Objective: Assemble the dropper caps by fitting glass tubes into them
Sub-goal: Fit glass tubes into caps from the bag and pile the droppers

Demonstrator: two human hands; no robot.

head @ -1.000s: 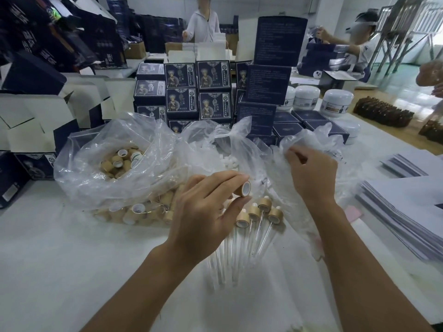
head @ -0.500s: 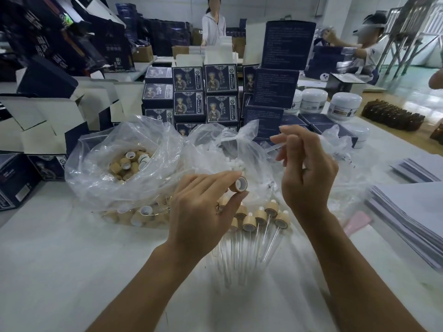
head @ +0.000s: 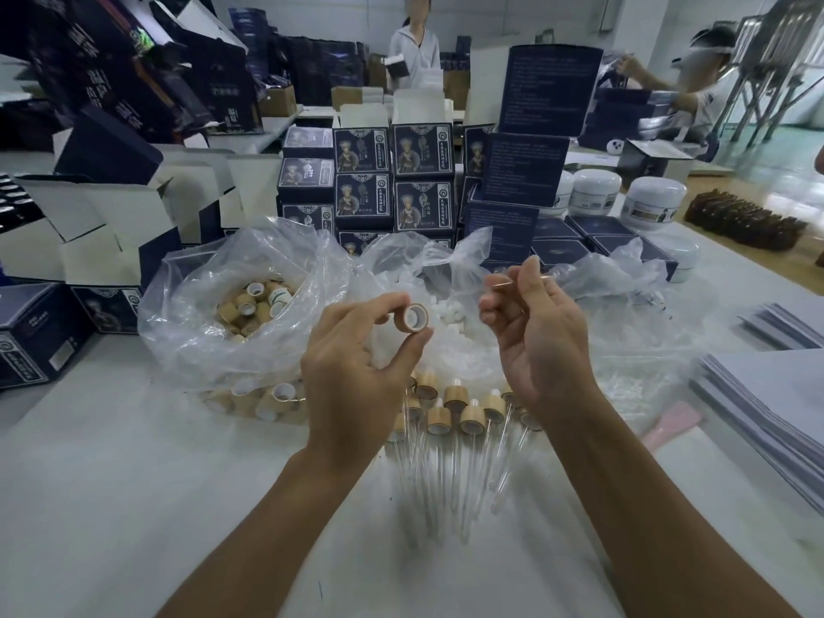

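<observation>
My left hand [head: 356,372] pinches a bamboo dropper cap [head: 414,317] between thumb and forefinger, its white-lined opening facing right. My right hand [head: 535,332] is raised beside it and pinches a thin clear glass tube [head: 512,278], which is hard to make out against the plastic. A small gap separates cap and tube. Below both hands, several assembled droppers [head: 459,421] lie on the white table with their glass tubes pointing toward me. A clear bag of loose bamboo caps [head: 254,305] sits to the left.
A second clear bag of white rubber bulbs [head: 450,314] lies behind the hands. A clear bag [head: 624,323] spreads to the right. Navy boxes [head: 392,180] are stacked behind, white jars [head: 653,202] at back right, paper stacks [head: 767,394] on the right. Two people work farther back.
My right hand came up out of the right bag and turned palm inward with a tube. My left hand lifted the cap higher, toward the right hand.
</observation>
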